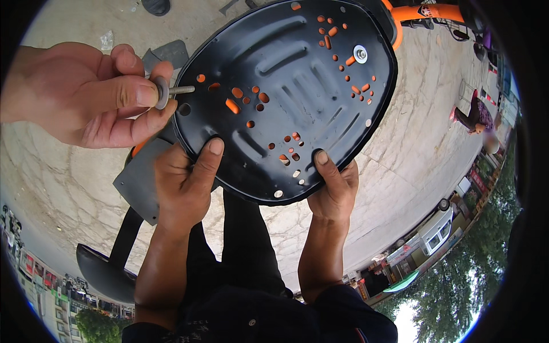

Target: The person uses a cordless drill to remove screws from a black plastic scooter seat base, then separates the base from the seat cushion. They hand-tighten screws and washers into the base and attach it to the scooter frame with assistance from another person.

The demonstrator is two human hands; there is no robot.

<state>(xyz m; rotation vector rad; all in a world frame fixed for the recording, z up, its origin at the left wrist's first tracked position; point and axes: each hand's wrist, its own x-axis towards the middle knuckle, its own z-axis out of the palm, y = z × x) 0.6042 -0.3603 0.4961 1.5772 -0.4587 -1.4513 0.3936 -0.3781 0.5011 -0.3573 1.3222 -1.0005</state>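
Note:
A large oval black metal plate [291, 108], shaped like a seat pan, has pressed ribs and clusters of holes. My left hand [186, 186] grips its near left rim, thumb on top. On the near right rim, my right hand [334, 186] is closed the same way; the fingers of both hands are mostly hidden beneath. Another person's hand [97, 94] comes in from the left, pinching a bolt [182, 90] with a wide washer [162, 92] beside the plate's left edge. A second bolt with a washer [360, 54] sits in the plate at the far right.
An orange tube [429, 12] runs out at the far right; orange shows through the holes. A grey flap [140, 180] and a black curved part [106, 271] lie at the left. A person [477, 114] and a parked van [437, 231] are off to the right.

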